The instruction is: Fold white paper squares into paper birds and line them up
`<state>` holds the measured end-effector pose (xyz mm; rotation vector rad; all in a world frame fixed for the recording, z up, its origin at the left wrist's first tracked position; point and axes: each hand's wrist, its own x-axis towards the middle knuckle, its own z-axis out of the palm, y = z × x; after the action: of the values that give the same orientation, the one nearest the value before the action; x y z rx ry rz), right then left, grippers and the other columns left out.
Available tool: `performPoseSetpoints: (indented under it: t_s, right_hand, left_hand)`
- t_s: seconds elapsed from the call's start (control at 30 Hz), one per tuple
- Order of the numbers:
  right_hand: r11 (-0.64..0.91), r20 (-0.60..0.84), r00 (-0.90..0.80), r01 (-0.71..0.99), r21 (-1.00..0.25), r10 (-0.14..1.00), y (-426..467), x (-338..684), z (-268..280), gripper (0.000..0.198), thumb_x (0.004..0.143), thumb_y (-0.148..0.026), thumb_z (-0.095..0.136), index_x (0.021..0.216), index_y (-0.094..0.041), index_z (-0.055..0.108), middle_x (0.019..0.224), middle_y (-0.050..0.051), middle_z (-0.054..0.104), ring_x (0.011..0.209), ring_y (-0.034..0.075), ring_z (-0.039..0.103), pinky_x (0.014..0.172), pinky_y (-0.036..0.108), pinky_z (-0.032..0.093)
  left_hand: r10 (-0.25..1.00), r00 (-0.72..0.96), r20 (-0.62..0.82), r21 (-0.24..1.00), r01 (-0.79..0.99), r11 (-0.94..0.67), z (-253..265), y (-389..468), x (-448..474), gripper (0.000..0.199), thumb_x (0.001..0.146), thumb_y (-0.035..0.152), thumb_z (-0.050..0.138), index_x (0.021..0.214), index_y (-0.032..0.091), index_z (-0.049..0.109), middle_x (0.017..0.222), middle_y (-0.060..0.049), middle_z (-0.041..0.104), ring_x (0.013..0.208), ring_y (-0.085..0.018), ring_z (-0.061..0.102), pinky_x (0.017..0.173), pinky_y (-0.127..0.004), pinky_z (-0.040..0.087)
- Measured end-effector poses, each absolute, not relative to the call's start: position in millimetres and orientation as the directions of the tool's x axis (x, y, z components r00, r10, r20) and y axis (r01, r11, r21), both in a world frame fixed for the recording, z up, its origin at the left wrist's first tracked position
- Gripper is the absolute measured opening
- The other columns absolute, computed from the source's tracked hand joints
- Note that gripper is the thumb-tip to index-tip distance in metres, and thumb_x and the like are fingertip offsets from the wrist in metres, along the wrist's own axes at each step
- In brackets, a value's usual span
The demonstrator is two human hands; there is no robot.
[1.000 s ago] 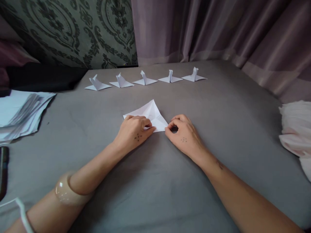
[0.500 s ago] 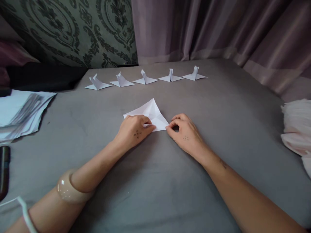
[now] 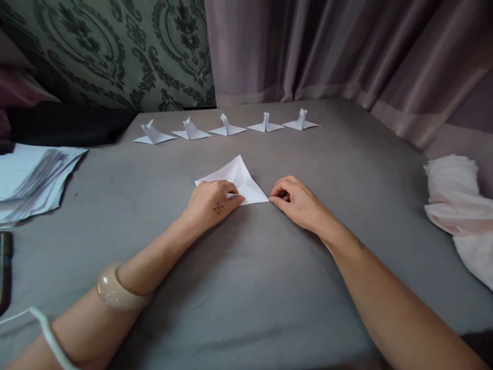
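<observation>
A creased white sheet of paper (image 3: 248,186) lies on the grey cloth surface, one corner pointing away from me. My left hand (image 3: 213,203) covers its near left part, thumb and fingers closed on the near edge. At the right corner, my right hand (image 3: 296,200) pinches the tip of the paper between thumb and forefinger, its other fingers curled. The paper's lower left part is hidden under my left hand. A pale bangle (image 3: 119,293) sits on my left forearm.
Several folded paper figures (image 3: 227,127) stand in a row at the back. A stack of papers (image 3: 34,180) lies on the left, above a dark object (image 3: 5,272) at the edge. Crumpled pale cloth (image 3: 458,205) is at the right. Curtains (image 3: 262,51) hang behind.
My right hand has shifted slightly right and away from me, its pinch now at the paper's right tip. My left hand stays on the paper. The view has moved slightly.
</observation>
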<state>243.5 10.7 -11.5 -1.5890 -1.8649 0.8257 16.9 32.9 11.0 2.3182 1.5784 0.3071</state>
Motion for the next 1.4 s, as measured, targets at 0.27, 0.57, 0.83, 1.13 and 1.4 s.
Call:
performPoseSetpoints:
  t_s: [0.27,0.57,0.83,1.13,1.4]
  right_hand:
    - [0.087,0.105,0.046,0.285,-0.955,0.993,15,224,-12,0.014,0.079,-0.02,0.055,0.091,-0.019,0.063,0.088,0.003,0.069,0.081,0.015,0.065,0.075,0.03,0.05]
    - [0.351,0.245,-0.252,0.643,-0.681,0.936,-5,197,-13,0.022,0.085,-0.011,0.045,0.091,-0.02,0.065,0.095,0.004,0.066,0.084,0.015,0.061,0.077,0.029,0.046]
    - [0.366,0.299,-0.215,0.628,-0.686,0.93,-5,192,-9,0.024,0.086,-0.009,0.044,0.091,-0.02,0.065,0.095,0.004,0.066,0.081,0.014,0.061,0.076,0.027,0.046]
    - [0.465,0.268,-0.387,0.628,-0.623,0.882,-10,202,-13,0.033,0.089,-0.006,0.041,0.103,-0.021,0.067,0.106,0.006,0.063,0.099,0.017,0.058,0.09,0.032,0.046]
    - [0.544,0.232,-0.494,0.718,-0.433,0.838,-16,202,-13,0.045,0.088,-0.003,0.037,0.115,-0.024,0.067,0.11,0.008,0.06,0.1,0.021,0.053,0.088,0.036,0.048]
  left_hand:
    - [0.924,0.382,-0.003,0.377,0.856,-0.353,13,31,17,0.028,0.085,0.039,0.054,0.087,0.018,0.073,0.084,-0.007,0.073,0.076,-0.024,0.065,0.076,-0.034,0.044]
    - [0.937,0.348,0.022,0.399,0.857,-0.327,7,33,17,0.027,0.083,0.039,0.056,0.087,0.019,0.074,0.079,-0.007,0.072,0.073,-0.023,0.064,0.072,-0.033,0.044]
    - [0.932,0.36,0.037,0.42,0.841,-0.342,7,32,16,0.028,0.083,0.04,0.056,0.086,0.019,0.075,0.077,-0.008,0.072,0.071,-0.022,0.063,0.07,-0.033,0.046]
    - [0.945,0.328,-0.007,0.467,0.837,-0.287,7,33,13,0.032,0.081,0.044,0.055,0.085,0.019,0.075,0.068,-0.005,0.067,0.066,-0.021,0.06,0.062,-0.029,0.041]
    - [0.93,0.346,-0.126,0.629,0.752,-0.195,16,39,2,0.036,0.079,0.047,0.059,0.087,0.015,0.072,0.054,0.002,0.049,0.054,-0.012,0.042,0.052,-0.024,0.03]
